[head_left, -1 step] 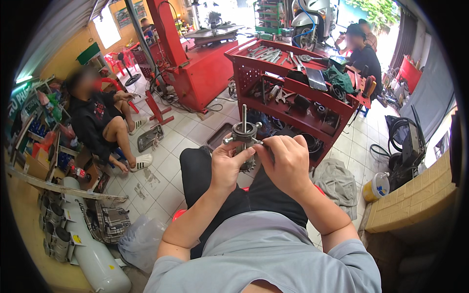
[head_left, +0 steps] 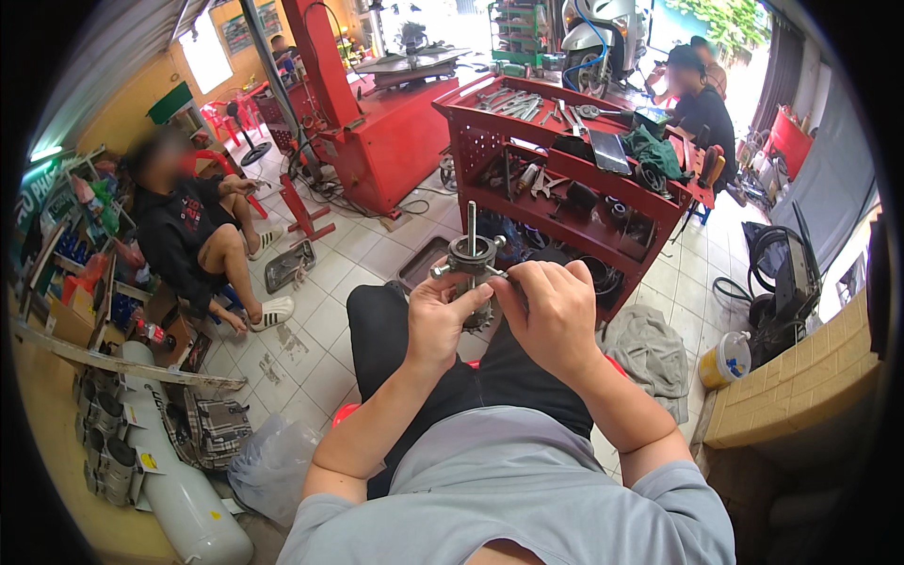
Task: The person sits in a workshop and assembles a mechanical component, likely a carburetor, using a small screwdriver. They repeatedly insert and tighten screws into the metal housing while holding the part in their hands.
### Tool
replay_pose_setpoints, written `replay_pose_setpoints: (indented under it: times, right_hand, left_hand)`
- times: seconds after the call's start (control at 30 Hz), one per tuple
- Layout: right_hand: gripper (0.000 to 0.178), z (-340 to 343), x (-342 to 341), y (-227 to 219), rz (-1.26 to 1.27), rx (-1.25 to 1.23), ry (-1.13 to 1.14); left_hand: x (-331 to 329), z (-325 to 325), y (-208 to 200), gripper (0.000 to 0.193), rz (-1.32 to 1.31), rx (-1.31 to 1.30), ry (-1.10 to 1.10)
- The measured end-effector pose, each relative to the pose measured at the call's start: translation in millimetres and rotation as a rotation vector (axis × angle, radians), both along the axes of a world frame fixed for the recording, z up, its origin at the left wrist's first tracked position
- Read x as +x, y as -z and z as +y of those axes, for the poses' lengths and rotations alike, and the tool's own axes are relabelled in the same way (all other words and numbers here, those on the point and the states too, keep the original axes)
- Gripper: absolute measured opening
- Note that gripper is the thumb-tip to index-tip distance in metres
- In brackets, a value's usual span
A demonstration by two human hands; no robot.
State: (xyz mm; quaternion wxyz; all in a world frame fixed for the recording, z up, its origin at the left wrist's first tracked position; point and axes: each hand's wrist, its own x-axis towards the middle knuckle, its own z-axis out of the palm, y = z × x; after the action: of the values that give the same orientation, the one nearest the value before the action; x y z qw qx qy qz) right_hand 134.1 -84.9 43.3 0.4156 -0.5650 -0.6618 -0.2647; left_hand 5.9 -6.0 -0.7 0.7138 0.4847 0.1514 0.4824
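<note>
A puller-like metal tool (head_left: 463, 252) stands upright above my lap, with a dark round collar, bolts sticking out of its sides and a threaded rod (head_left: 471, 218) rising from its middle. My left hand (head_left: 435, 322) is closed round its left side, thumb across the front. At the right side, the fingers of my right hand (head_left: 556, 303) pinch the end of a side bolt (head_left: 496, 273). Below the collar shows a dark toothed part (head_left: 480, 318), partly hidden by my left hand. My fingers cover the rest of the tool's lower body.
Ahead stands a red tool cart (head_left: 565, 132) with spanners on top. A black tray (head_left: 424, 264) lies before my knees, another tray (head_left: 289, 266) farther left. A person (head_left: 188, 226) sits at left, another (head_left: 706, 118) beyond the cart. A grey cloth (head_left: 648, 348) and a bucket (head_left: 725, 361) are at right.
</note>
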Motion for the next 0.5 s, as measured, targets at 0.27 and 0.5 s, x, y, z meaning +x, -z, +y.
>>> replay_pose_setpoints:
  times: [0.27,0.5]
  right_hand:
    - [0.013,-1.3,3.5,-0.6,-0.008,-0.067,-0.065]
    - [0.026,-1.1,4.4,-4.1,0.009,-0.030,-0.182]
  left_hand:
    - [-1.2,3.4,4.5,0.028,0.028,-0.008,0.006]
    - [-1.9,3.9,-0.5,0.026,-0.026,-0.039,0.059]
